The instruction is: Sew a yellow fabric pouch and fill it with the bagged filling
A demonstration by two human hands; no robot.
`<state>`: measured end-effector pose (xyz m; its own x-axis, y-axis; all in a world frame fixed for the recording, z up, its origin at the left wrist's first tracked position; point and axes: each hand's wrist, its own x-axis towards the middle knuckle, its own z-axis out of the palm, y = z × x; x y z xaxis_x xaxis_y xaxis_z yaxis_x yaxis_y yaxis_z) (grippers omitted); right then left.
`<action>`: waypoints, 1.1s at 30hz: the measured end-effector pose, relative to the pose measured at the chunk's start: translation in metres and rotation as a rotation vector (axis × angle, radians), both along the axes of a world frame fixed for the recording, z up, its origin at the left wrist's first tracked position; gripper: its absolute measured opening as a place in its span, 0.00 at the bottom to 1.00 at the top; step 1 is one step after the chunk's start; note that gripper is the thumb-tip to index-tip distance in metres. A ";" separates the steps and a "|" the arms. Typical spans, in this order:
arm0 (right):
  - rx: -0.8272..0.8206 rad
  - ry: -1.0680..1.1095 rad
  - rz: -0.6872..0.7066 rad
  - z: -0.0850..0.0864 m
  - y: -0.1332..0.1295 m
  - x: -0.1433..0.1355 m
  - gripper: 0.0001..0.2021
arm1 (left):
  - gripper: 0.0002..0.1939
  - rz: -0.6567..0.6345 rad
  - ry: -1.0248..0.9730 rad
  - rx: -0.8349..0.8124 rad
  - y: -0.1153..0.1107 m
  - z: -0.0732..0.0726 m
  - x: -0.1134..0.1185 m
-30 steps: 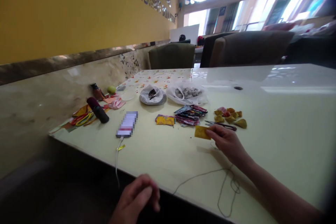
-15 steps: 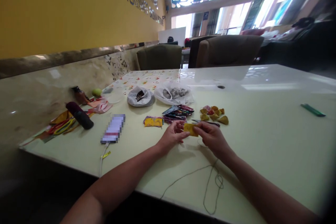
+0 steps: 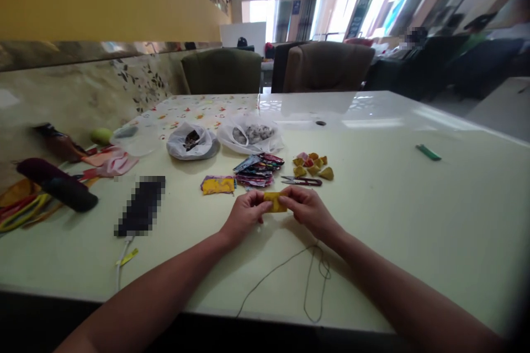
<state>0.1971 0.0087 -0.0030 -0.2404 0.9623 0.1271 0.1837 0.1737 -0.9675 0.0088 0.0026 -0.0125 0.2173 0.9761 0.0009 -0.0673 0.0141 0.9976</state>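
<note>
fingers of both hands were pinching, thumb against fingertips, with a small yellow piece of cloth stretched flat between them. my left hand gripped its left edge and my right hand its right edge; how the outer fingers lay behind it i could not tell. i had the cloth just above the near-middle of the pale table, and a shadow lay under the wrists.

a thin thread ran loosely between the forearms, looping near the right one; i couldn't make out where its upper end went. just past the right hand lay snips, blades pointing left, and beyond those a cluster of little yellow and reddish pieces. past the left hand i had a heap of patterned patches, with a yellow-topped stack just beside it.

farther back sat two white plastic bags: one around something dark, the other around greyish-white lumps. off to the left i saw a phone, its screen blurred out, on a white cable, then a dark cylinder. well apart on the right lay a green object. two chairs stood behind the far edge.
</note>
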 end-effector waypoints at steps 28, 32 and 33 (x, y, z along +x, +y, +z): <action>-0.048 0.017 0.025 0.002 -0.003 -0.001 0.14 | 0.19 0.072 -0.008 0.040 0.000 0.006 0.001; -0.051 0.044 0.015 0.002 -0.003 -0.001 0.15 | 0.19 0.096 -0.029 0.034 0.000 0.003 0.001; -0.053 0.048 0.014 0.002 -0.003 -0.001 0.15 | 0.19 0.096 -0.030 0.034 0.000 0.003 0.001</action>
